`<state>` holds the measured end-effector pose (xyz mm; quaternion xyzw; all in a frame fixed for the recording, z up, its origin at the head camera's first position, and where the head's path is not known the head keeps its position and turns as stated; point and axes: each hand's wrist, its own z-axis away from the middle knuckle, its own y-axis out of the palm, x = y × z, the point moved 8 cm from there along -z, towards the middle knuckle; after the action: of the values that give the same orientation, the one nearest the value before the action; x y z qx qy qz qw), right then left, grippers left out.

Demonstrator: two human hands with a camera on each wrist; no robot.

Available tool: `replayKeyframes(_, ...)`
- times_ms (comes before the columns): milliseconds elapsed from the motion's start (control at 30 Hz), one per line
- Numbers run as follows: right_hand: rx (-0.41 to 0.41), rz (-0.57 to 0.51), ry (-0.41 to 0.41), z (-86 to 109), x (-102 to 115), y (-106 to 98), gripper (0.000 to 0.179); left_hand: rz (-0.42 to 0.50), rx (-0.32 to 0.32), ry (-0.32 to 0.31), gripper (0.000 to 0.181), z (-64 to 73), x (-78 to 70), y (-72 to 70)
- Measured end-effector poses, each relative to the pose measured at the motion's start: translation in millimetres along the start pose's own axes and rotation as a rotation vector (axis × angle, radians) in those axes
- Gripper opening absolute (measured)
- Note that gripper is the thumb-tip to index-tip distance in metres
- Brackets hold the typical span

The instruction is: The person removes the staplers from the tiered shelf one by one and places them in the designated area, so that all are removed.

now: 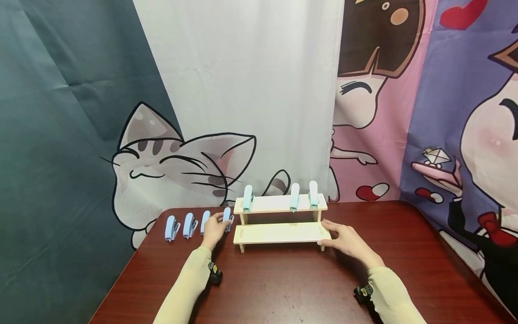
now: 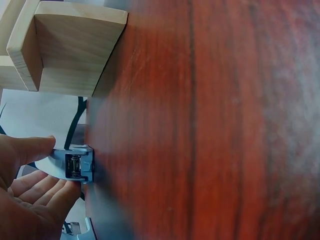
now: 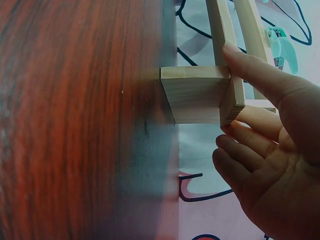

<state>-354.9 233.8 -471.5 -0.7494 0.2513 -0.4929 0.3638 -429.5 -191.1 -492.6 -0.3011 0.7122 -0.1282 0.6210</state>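
Observation:
My left hand (image 1: 214, 231) pinches a small blue stapler (image 1: 227, 217) between thumb and fingers, just left of a two-tier wooden stand. In the left wrist view the end of this stapler (image 2: 80, 165), with its spring showing, is close to the tabletop. The right hand (image 1: 349, 241) grips the right end of the stand's lower shelf (image 1: 279, 233), thumb on one face and fingers on the other, as the right wrist view shows. Three mint-green staplers stand on the upper shelf (image 1: 271, 204): one at the left (image 1: 247, 199), two toward the right (image 1: 295, 198).
Left of my left hand, more blue staplers stand in a row: one far left (image 1: 171, 228), one beside it (image 1: 189, 226) and one partly behind the hand (image 1: 205, 221). Beneath everything is a reddish-brown table (image 1: 279, 283). A printed cartoon curtain (image 1: 259, 90) hangs behind.

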Motion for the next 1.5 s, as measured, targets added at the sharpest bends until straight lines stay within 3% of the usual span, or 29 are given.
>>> replayKeyframes(267, -0.017, -0.007, -0.003, -0.1, 3, -1, 0.076, 0.011, 0.016, -0.024, 0.046, -1.1, -3.5, -0.5)
replayKeyframes(500, -0.002, -0.007, 0.003, 0.8, 2, 0, 0.077, 0.074, -0.009, 0.021, 0.048, 3.6, -11.0, -7.2)
replayKeyframes(667, 0.001, 0.003, 0.001, 0.4, 1, 0, 0.077, 0.102, -0.028, 0.036, 0.05, -1.5, -20.7, -17.4)
replayKeyframes(1067, -0.013, 0.019, -0.026, 2.6, 1, 1, 0.075, 0.192, -0.043, 0.131, 0.05, -4.3, -66.1, -44.3)
replayKeyframes(1500, -0.043, 0.037, -0.061, 3.7, 5, 0, 0.074, 0.185, 0.032, 0.246, 0.051, 11.0, -117.3, -42.9)
